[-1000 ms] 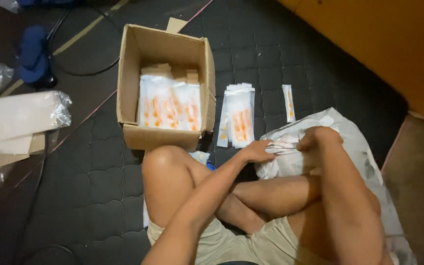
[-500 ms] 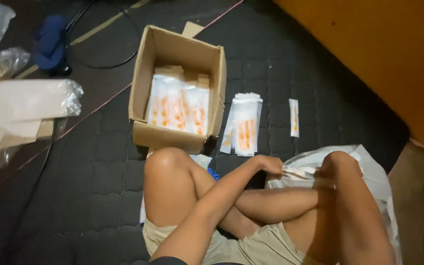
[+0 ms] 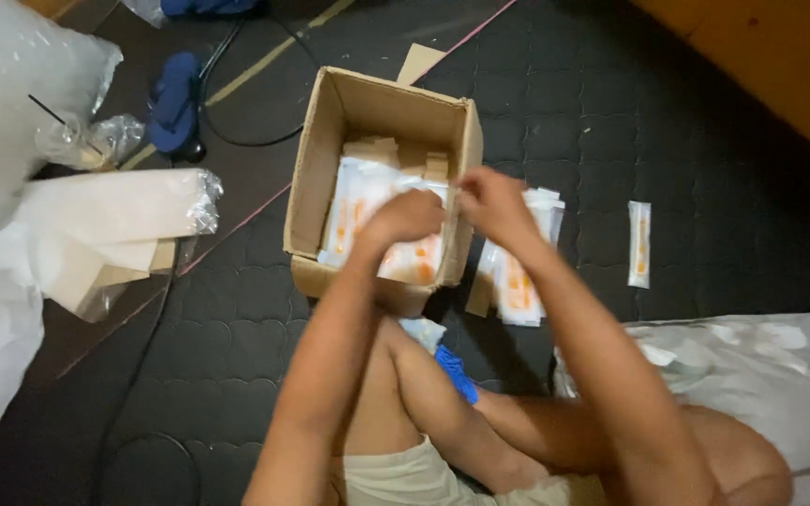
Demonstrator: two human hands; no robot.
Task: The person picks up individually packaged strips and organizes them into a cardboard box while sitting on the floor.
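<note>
Our left hand (image 3: 407,215) curled loosely, our right hand (image 3: 491,201) just beside it, fingers pinched, both forearms stretched forward

Dark quilted floor mat (image 3: 686,122), orange wall (image 3: 780,56) beyond.

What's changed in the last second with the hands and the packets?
Both hands have moved from the white plastic bag by the right knee up to the cardboard box. The left hand and right hand now hover over the packets in the box. Whether they hold one is unclear. Box, stack beside it and single packet stayed put.
</note>
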